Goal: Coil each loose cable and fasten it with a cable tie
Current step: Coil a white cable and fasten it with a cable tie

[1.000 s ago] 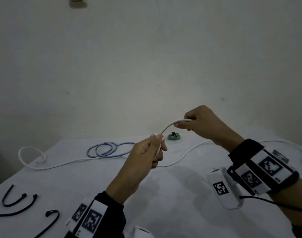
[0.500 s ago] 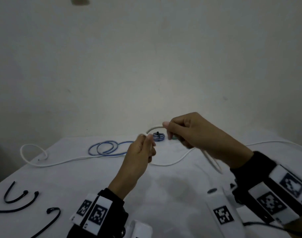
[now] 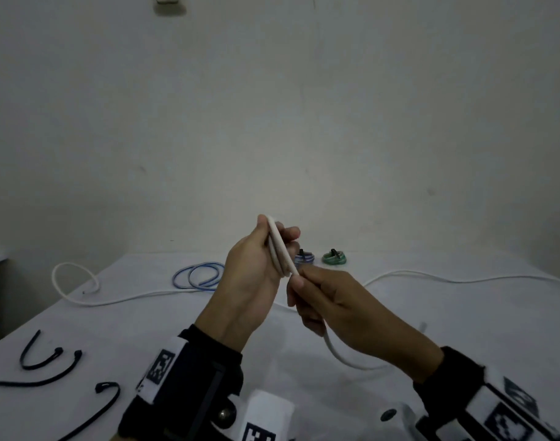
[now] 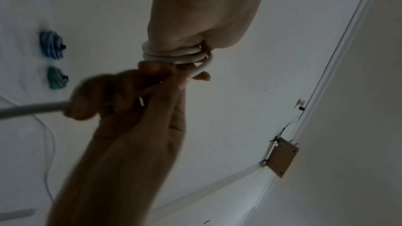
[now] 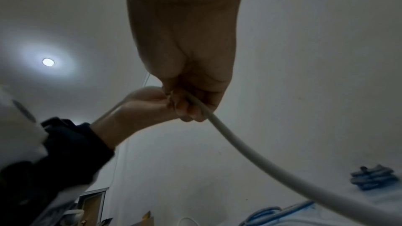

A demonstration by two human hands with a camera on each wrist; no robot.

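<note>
A thick white cable [image 3: 279,246] is wound in a couple of loops round the fingers of my left hand [image 3: 253,265], which grips the loops upright above the table. The same loops [image 4: 174,55] show in the left wrist view. Just right of and below them, my right hand [image 3: 323,297] is closed round the cable's free run [image 5: 239,145]. That run hangs down below the hand and trails off over the table [image 3: 431,276]. Black cable ties [image 3: 49,361] lie at the near left.
A loose blue cable [image 3: 199,275] lies behind my left hand. A tied blue bundle [image 3: 305,258] and a tied green bundle [image 3: 334,258] sit at the table's far edge. More white cable [image 3: 113,300] curves across the left side. A wall stands behind the table [image 3: 399,329].
My right hand has swung from the upper right down to the left hand, laying the white cable in loops round its fingers. The left hand has risen and turned upright.
</note>
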